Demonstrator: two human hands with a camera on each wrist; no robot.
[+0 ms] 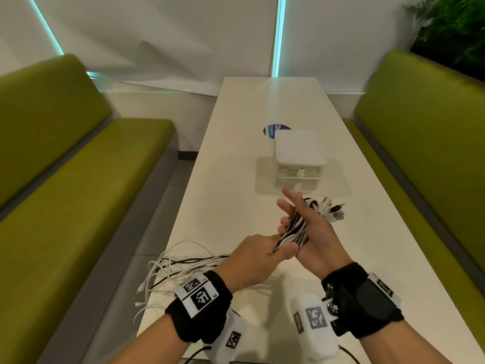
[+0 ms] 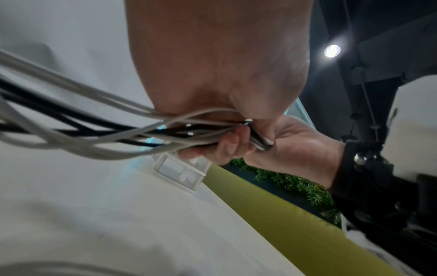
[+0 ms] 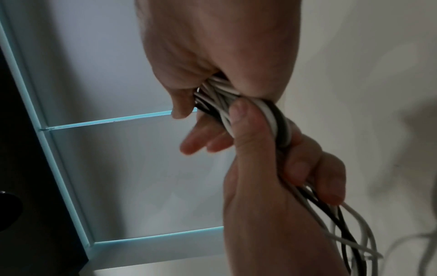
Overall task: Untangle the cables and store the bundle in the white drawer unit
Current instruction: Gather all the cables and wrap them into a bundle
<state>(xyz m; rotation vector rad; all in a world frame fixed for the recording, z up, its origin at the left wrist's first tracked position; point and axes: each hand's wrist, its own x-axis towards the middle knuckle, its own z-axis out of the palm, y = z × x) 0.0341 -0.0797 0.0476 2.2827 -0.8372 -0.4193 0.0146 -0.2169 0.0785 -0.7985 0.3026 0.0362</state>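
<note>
Both hands work cables (image 1: 294, 232) above table (image 1: 231, 158). Right hand (image 1: 312, 232) curls round gathered run, plug ends fanning past it, likely to keep ends even. Left hand (image 1: 252, 256) pinches same strands nearer wrist, loose lengths trailing off table edge. Drawer unit (image 1: 299, 158) sits just beyond, both drawers closed.
</note>
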